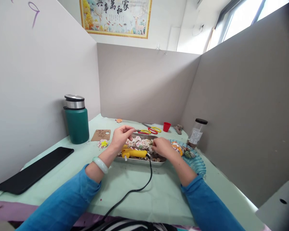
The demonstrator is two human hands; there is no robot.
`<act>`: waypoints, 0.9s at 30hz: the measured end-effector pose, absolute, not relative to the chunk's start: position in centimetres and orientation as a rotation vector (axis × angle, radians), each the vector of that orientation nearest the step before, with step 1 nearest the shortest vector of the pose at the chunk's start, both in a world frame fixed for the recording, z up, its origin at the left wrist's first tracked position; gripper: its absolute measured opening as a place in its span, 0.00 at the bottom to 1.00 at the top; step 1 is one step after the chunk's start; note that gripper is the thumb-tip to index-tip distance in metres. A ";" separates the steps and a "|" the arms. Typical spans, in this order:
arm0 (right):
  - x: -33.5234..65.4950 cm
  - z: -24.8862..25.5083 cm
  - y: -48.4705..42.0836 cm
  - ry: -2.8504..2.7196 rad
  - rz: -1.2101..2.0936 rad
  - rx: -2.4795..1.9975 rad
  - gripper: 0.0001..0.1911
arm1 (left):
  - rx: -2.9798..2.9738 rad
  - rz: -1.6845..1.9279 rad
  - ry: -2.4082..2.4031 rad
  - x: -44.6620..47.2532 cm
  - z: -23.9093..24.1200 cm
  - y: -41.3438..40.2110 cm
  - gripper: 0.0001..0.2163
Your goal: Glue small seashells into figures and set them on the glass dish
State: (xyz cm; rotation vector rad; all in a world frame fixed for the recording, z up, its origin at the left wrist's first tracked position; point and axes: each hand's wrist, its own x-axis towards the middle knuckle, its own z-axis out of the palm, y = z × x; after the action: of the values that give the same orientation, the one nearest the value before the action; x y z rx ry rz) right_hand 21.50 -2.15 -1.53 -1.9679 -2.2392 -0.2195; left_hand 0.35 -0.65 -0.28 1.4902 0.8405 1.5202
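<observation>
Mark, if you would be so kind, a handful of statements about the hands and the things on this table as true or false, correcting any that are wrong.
1. The yellow corded tool lies at the near side of the metal tray. True.
2. The only bracelet in view is dark red. False: the bracelet is pale green.
3. The right hand is at the right part of the metal tray. True.
4. The green bottle lies on its side. False: the green bottle stands upright.
5. The red cup is right of the brown card. True.
6. The left hand is nearest the green bottle. False: the left hand is at the left part of the metal tray.
</observation>
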 end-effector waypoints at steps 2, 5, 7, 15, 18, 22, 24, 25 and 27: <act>22.1 -1.7 -2.1 -2.144 -0.196 -1.907 0.08 | 1.498 1.501 0.853 0.4 -0.3 -0.7 0.10; 22.5 -1.8 -2.0 -1.918 0.108 -1.667 0.05 | 1.516 1.479 0.849 0.4 -0.3 -0.8 0.10; 22.3 -1.8 -2.1 -1.751 0.453 -1.471 0.05 | 1.510 1.474 0.846 0.5 -0.2 -0.9 0.10; 21.1 -1.0 -3.3 -1.353 1.220 -0.859 0.16 | 1.504 1.439 0.835 0.7 -0.1 -1.2 0.11; 20.9 -0.7 -3.7 -1.232 1.345 -0.757 0.17 | 1.516 1.432 0.827 0.7 -0.1 -1.2 0.11; 20.6 -0.5 -4.1 -1.169 1.468 -0.677 0.16 | 1.520 1.447 0.823 0.7 -0.2 -1.1 0.11; 20.4 -0.6 -4.1 -1.151 1.501 -0.661 0.16 | 1.528 1.458 0.819 0.7 -0.2 -1.0 0.11; 20.4 -0.6 -4.1 -1.137 1.509 -0.656 0.16 | 1.533 1.464 0.819 0.7 -0.3 -1.0 0.11; 20.3 -0.7 -4.1 -1.105 1.519 -0.662 0.16 | 1.548 1.478 0.822 0.7 -0.3 -0.8 0.11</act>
State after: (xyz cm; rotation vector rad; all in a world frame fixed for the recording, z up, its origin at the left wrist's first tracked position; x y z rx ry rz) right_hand 20.32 -4.11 -0.66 -0.6622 -1.1049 1.5193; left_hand 0.67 -0.83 -0.33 1.5484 0.8216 1.4784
